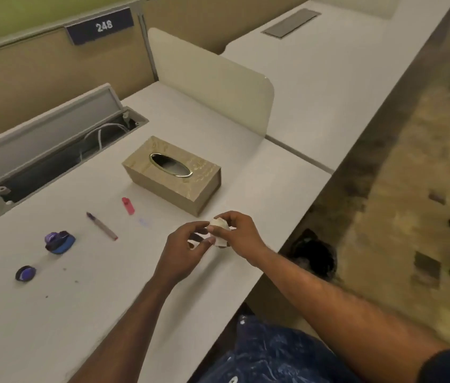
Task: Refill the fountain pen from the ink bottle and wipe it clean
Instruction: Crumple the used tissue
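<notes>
We see right hand pinching wadded tissue | left hand fingers touching it, grip unclear | pen lying on desk

Desk: white, in front of you.
Tissue box: centre, lying flat.
Pen: left of it, beside red cap.
Ink bottle: far left, bottle lid nearer you.

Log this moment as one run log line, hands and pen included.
stage: wiping | right hand: holds crumpled tissue | left hand: fingertips at tissue | pen: on desk, untouched | ink bottle: open, cap beside
</notes>
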Motion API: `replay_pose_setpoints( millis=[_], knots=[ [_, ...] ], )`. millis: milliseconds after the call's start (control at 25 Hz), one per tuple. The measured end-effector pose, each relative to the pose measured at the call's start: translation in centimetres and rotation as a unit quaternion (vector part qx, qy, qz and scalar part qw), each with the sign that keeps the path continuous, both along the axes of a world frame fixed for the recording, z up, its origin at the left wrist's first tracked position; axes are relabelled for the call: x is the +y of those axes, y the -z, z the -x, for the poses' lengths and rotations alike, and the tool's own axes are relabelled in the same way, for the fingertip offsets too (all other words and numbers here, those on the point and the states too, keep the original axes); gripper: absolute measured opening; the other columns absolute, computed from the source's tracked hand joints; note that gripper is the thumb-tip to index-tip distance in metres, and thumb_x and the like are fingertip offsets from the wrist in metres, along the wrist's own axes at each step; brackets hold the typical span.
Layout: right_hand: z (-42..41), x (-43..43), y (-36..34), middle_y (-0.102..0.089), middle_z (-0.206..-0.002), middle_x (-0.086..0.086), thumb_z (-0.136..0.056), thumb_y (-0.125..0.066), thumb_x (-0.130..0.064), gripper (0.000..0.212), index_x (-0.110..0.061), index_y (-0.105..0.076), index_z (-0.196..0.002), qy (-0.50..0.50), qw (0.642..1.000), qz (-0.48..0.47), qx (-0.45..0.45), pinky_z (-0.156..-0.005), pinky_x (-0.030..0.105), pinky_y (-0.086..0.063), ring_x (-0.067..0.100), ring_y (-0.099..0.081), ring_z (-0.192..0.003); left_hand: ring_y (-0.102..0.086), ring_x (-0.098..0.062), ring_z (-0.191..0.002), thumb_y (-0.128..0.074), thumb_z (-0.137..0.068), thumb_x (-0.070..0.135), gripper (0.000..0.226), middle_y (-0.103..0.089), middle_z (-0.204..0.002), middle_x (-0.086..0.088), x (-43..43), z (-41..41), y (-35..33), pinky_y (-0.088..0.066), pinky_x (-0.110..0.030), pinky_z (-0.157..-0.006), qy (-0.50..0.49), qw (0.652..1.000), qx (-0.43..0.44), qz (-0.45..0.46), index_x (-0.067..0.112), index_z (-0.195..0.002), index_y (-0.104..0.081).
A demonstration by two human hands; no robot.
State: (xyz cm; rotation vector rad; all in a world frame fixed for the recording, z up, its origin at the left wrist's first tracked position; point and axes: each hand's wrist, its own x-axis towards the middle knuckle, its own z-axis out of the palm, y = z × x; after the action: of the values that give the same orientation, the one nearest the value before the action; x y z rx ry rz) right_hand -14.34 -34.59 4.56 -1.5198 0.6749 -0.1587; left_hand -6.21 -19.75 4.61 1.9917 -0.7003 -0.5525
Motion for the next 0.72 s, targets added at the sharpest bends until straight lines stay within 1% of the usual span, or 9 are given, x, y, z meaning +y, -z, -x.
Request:
replay_pose_setpoints(
  millis=[80,200,320,400,440,520,600,680,720],
  knots=[
    [2.5,-2.3,0.1,-0.067,-0.104,0.009,-0.077,-0.081,-0.025,0.031,-0.012,-0.067,-0.101,0.057,0.997,-0.042,0.004,-0.071,0.038,-0.062,0.021,-0.069,-0.091,-0.066,-0.002,-0.088,-0.074,-0.081,0.032,0.04,-0.068,-0.103,0.015,-3.4,1.1,0.1,-0.053,-0.024,-0.074,0.047,0.999,-0.015,-0.004,0.029,-0.119,-0.063],
    [6.4,-5.8,0.7,-0.066,-0.111,0.013,-0.081,-0.077,-0.026,0.035,-0.01,-0.064,-0.109,0.128,0.989,-0.076,0.009,-0.076,0.041,-0.062,0.026,-0.069,-0.099,-0.065,-0.004,-0.088,-0.072,-0.082,0.035,0.039,-0.067,-0.102,0.016,-8.7,3.2,0.3,-0.051,-0.024,-0.074,0.123,0.991,-0.042,-0.013,0.031,-0.119,-0.064],
    [10.0,-9.4,1.5,-0.067,-0.11,0.011,-0.087,-0.071,-0.019,0.028,-0.009,-0.064,-0.112,0.199,0.975,-0.099,-0.001,-0.082,0.044,-0.06,0.025,-0.069,-0.1,-0.063,-0.006,-0.09,-0.068,-0.085,0.04,0.039,-0.066,-0.108,0.012,-14.0,5.1,0.7,-0.053,-0.024,-0.076,0.208,0.975,-0.079,-0.022,0.032,-0.123,-0.062],
    [12.2,-12.0,2.1,-0.07,-0.107,0.008,-0.088,-0.069,-0.015,0.023,-0.01,-0.065,-0.11,0.246,0.966,-0.082,0.005,-0.083,0.041,-0.06,0.024,-0.069,-0.099,-0.061,-0.008,-0.094,-0.065,-0.086,0.043,0.042,-0.065,-0.116,0.011,-17.5,6.3,0.9,-0.053,-0.023,-0.08,0.262,0.958,-0.107,-0.052,0.031,-0.125,-0.06],
    [13.4,-13.4,2.6,-0.071,-0.105,0.005,-0.087,-0.069,-0.015,0.022,-0.012,-0.065,-0.109,0.269,0.962,-0.048,0.019,-0.082,0.037,-0.06,0.022,-0.069,-0.097,-0.061,-0.009,-0.097,-0.064,-0.086,0.044,0.042,-0.063,-0.119,0.01,-19.3,6.8,0.9,-0.052,-0.023,-0.082,0.286,0.947,-0.127,-0.066,0.031,-0.126,-0.059],
    [15.8,-16.2,3.9,-0.069,-0.101,-0.003,-0.085,-0.07,-0.018,0.022,-0.02,-0.065,-0.106,0.298,0.95,0.058,0.071,-0.077,0.031,-0.058,0.015,-0.067,-0.094,-0.06,-0.012,-0.105,-0.061,-0.087,0.047,0.043,-0.061,-0.124,0.008,-22.8,7.4,1.1,-0.051,-0.025,-0.089,0.326,0.923,-0.185,-0.083,0.031,-0.127,-0.057],
    [18.1,-19.1,5.9,-0.068,-0.099,-0.007,-0.082,-0.069,-0.023,0.025,-0.025,-0.063,-0.106,0.297,0.93,0.169,0.136,-0.073,0.028,-0.053,0.011,-0.064,-0.089,-0.058,-0.015,-0.113,-0.058,-0.088,0.048,0.046,-0.059,-0.13,0.006,-26.3,7.6,1.6,-0.05,-0.032,-0.096,0.352,0.896,-0.256,-0.09,0.03,-0.13,-0.054],
    [19.7,-21.9,8.0,-0.067,-0.103,-0.005,-0.081,-0.067,-0.022,0.029,-0.021,-0.062,-0.109,0.269,0.909,0.25,0.197,-0.074,0.023,-0.044,0.011,-0.061,-0.09,-0.054,-0.017,-0.119,-0.056,-0.09,0.048,0.047,-0.057,-0.134,0.004,-29.7,7.4,2.0,-0.047,-0.036,-0.101,0.361,0.87,-0.322,-0.09,0.027,-0.132,-0.052],
    [20.3,-23.3,9.2,-0.065,-0.106,-0.003,-0.081,-0.067,-0.021,0.029,-0.019,-0.062,-0.11,0.254,0.898,0.283,0.222,-0.074,0.022,-0.041,0.013,-0.06,-0.092,-0.052,-0.018,-0.123,-0.055,-0.09,0.048,0.048,-0.055,-0.136,0.003,-31.3,7.3,2.4,-0.044,-0.038,-0.104,0.362,0.862,-0.342,-0.092,0.027,-0.133,-0.051]
  ],
)
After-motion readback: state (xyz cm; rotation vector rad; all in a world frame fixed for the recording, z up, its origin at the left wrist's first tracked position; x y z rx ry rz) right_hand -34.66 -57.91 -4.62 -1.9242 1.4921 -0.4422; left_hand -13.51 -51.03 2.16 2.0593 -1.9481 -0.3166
